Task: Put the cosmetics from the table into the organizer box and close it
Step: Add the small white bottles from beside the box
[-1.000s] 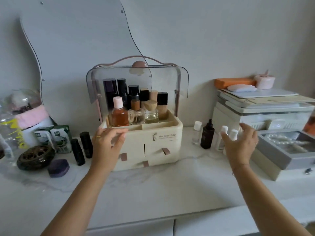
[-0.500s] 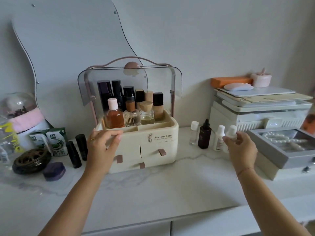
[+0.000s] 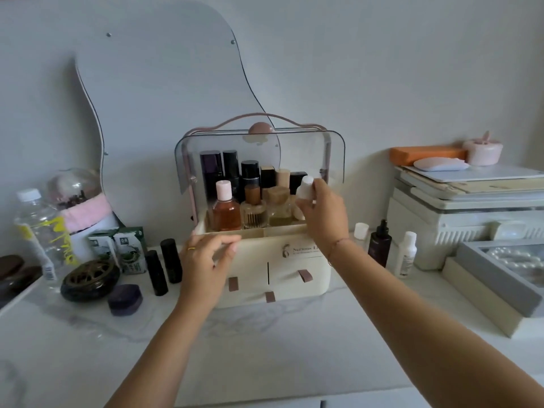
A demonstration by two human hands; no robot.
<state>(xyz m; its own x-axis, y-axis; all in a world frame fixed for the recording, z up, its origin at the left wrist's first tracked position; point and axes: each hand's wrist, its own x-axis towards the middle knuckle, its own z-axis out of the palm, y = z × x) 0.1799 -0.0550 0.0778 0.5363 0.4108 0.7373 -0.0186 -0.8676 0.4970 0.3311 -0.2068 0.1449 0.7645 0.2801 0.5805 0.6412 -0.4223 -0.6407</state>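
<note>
Loading step: right hand (image 3: pixel 322 213) pinches white bottle (image 3: pixel 305 188) over organizer box (image 3: pixel 291 278), left hand (image 3: pixel 203 260) rests loose-fingered on its rim; next, probably set it upright inside.

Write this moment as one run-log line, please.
right hand: holds white bottle above organizer box, right end | left hand: at box front rim | lid: raised | on table: black tubes, dropper bottle

Water bottle (image 3: pixel 38 228) stands far left, pearl tray (image 3: pixel 497 281) far right
</note>
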